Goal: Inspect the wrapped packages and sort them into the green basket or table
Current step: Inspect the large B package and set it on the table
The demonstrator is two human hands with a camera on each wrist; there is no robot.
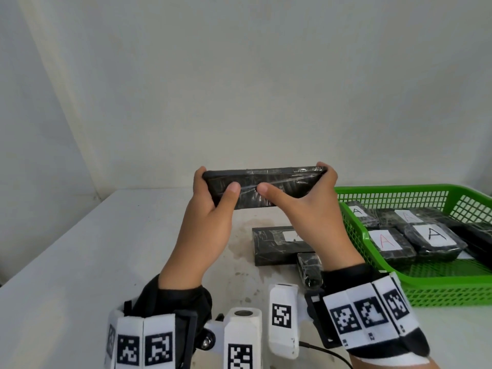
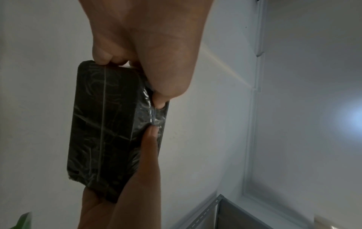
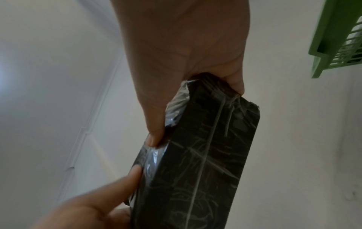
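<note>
Mid-sort: left hand point(image 1: 210, 209) and right hand point(image 1: 308, 209) grip a black wrapped package point(image 1: 266, 186) by its ends, held up at 12 o'clock; several labelled ones lie in the green basket point(image 1: 386, 191) at 3 o'clock, two on the table point(image 1: 80, 262).

Your left side of the flat white table point(image 1: 80, 262) has room for a hand to pass. On your right the green plastic mesh basket point(image 1: 372, 265) stands in the way. Two black wrapped packages point(image 1: 274, 249) lie just beside it, under your hands.
</note>
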